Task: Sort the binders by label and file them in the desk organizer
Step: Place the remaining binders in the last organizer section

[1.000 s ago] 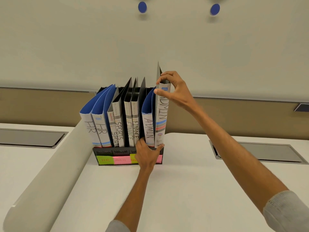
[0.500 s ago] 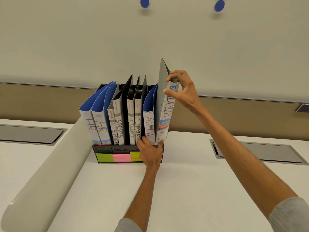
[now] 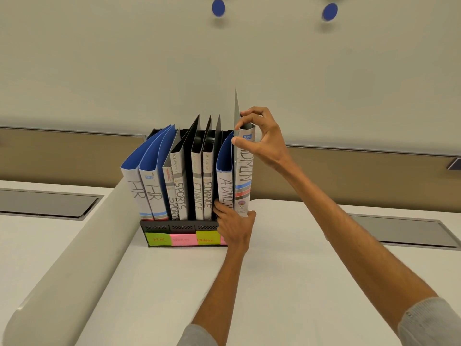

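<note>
- Binders (image 3: 181,186): standing spine-out in a row in the black desk organizer (image 3: 179,227), at the back of the white bench (image 3: 274,270), close against the wall (image 3: 124,71).
- Reading left to right along the spines: two HR binders (image 3: 136,193), two SPORTS binders (image 3: 170,188), two FINANCE binders (image 3: 197,196), then two marked ADMIN.
- Pinching the top of the rightmost ADMIN binder (image 3: 243,181) with the right hand (image 3: 262,143), thumb and forefinger closing on the spine's upper end, the remaining fingers curling above it.
- Holding that binder upright at the organizer's right end, touching the other ADMIN binder (image 3: 225,193), its grey cover rising higher than all the rest.
- Clasping the foot of the rightmost ADMIN binder with the left hand (image 3: 234,226), thumb on its right side, fingers curling round to the left of the other ADMIN binder's base.
- Hiding the held binder's lower edge behind that hand, so not telling whether seated in its slot.
- Showing sticky notes (image 3: 183,239) along the organizer's front: green HR, pink SPORTS, yellow FINANCE, and a further pink one mostly covered by the left hand.
- Lying left of the organizer: a long rounded grey divider (image 3: 74,245).
- Sitting flush in the bench on either side: grey panels (image 3: 45,203).
- Sitting high on the wall: two blue dots (image 3: 218,8).
</note>
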`<state>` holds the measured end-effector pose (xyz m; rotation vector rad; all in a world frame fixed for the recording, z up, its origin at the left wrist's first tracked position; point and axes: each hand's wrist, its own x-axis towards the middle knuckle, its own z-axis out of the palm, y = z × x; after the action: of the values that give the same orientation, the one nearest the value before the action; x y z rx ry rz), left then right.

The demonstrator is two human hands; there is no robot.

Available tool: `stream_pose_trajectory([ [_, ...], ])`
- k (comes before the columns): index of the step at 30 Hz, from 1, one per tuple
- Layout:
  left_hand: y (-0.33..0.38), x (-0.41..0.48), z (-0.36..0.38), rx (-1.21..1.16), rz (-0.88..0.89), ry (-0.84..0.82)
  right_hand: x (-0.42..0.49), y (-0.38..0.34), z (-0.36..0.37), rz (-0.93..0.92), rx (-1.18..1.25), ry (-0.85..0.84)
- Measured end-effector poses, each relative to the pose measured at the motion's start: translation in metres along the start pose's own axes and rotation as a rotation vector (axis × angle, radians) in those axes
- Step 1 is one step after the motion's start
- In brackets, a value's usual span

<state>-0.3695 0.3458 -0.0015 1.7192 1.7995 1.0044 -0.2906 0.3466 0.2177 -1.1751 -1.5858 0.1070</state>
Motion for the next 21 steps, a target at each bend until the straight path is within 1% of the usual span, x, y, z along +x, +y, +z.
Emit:
stream_pose_trajectory([
  [5,0.006,-0.003,0.009,-0.008,-0.030,0.030,-0.003,-0.001,0.002,-0.023,0.006,0.005],
  [12,0.004,0.003,0.002,-0.014,-0.034,0.009,-0.004,-0.006,0.003,-0.030,0.020,-0.007],
  [17,0.007,0.002,0.004,0.026,-0.034,0.010,-0.008,-0.006,-0.003,-0.006,0.021,0.001],
  [21,0.010,-0.002,0.006,0.001,-0.061,0.019,-0.012,-0.007,-0.007,-0.003,0.024,0.020],
])
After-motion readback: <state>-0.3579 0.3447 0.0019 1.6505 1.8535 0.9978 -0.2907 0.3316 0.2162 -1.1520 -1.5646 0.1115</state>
